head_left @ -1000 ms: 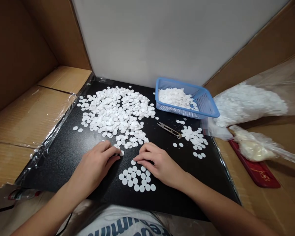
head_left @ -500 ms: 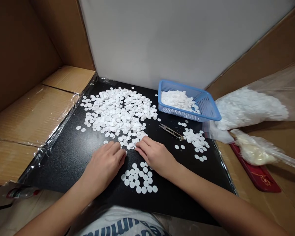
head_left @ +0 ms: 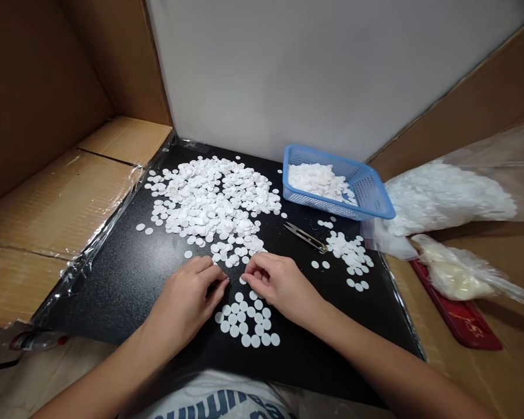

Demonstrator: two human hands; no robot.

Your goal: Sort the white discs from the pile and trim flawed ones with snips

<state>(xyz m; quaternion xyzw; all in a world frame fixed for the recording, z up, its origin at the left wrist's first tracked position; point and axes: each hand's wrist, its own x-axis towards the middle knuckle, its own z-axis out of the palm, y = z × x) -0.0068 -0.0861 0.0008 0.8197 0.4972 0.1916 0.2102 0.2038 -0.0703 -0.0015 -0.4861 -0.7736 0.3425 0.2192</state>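
A big loose heap of small white discs [head_left: 212,201] lies on the black mat [head_left: 126,273]. Below it, a small flat group of discs [head_left: 247,320] sits near the front edge. My left hand [head_left: 187,299] rests on the mat left of that group, fingers curled, fingertips by a disc at the heap's lower edge. My right hand [head_left: 275,282] is just right of it, fingers bent in a pinch over a disc [head_left: 243,280]. The two hands' fingertips nearly meet above the small group.
A blue basket [head_left: 371,195] holding white discs stands at the back right. Thread snips [head_left: 308,237] lie beside a second small scatter of discs [head_left: 349,253]. Plastic bags of discs [head_left: 445,195] and a red tray [head_left: 463,320] lie right. Cardboard walls stand on both sides.
Both hands drew back from the heap's edge toward me, and the fingers curled in. The right hand went from flat fingers to a pinch over one disc.
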